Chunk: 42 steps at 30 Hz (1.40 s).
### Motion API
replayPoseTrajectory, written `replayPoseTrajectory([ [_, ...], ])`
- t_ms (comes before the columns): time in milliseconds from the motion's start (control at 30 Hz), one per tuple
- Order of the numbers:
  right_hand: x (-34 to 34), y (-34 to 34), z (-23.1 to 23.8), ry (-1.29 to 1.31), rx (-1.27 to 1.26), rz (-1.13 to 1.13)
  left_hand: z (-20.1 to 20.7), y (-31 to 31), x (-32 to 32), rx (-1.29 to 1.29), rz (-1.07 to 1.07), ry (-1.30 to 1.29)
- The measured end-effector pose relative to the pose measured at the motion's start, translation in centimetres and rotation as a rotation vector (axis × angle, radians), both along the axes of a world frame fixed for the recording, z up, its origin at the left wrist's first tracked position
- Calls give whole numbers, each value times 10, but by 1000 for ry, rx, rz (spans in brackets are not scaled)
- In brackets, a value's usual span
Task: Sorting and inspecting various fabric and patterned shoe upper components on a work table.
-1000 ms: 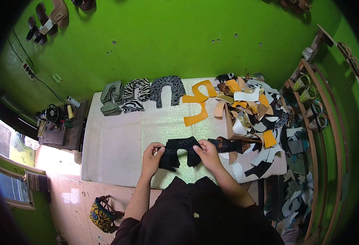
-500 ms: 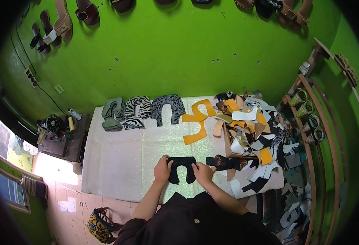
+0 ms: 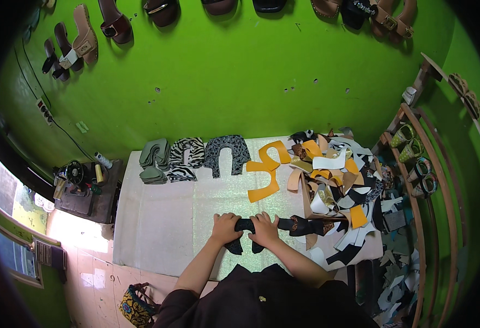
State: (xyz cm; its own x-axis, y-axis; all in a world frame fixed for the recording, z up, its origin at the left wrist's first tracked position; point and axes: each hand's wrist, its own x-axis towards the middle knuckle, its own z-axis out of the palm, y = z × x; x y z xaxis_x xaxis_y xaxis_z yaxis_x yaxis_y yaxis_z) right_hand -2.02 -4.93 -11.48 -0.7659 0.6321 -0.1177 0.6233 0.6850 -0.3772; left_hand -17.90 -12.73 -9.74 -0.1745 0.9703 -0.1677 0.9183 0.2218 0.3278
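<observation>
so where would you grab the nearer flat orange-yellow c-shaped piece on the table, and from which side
Probably pinch the near arm of the flat orange-yellow C-shaped piece, coming from the person's side: that arm's end lies free, while the far arm meets the other orange-yellow piece. The left hand and right hand both hold the black arch-shaped piece, so one would need freeing.

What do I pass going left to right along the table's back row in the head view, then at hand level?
Back row: green pieces, zebra-print pieces, black-and-grey patterned pieces, orange pieces, heap of mixed scraps.
Hand level: left hand, black arch-shaped piece, right hand, dark leopard-patched pieces.
</observation>
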Motion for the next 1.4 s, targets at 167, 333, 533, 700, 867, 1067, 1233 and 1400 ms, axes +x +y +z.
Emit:
replayPoseTrajectory([
  [167, -4, 2, 10, -43, -51, -14, -1, 4, -8, -50, -56, -13],
  [333, -2, -10, -3, 198, 187, -115, -5, -3, 2, 238, -61, 25],
  [533, -1, -14, -26, 44, 148, 4, -42, -14, 3, 182, -107, -141],
  [700, 6, -21, -17, 147, 251, -42, -39, -19, 10, 127, -64, 31],
  [867, 26, -28, -31, 92, 178, 36, -34, -21, 10, 122, -55, 4],
  [1067, 48, -22, -23, 55, 180, 100, -42, -24, 10, 150, 8, -41],
  [1233, 67, -23, -3, -74, -45, 37, -34, -20, 12, 79, -16, -4],
  [1400, 106, 4, 75, -62, -329, 81, -7, -13, 20, 124, 52, 59],
])
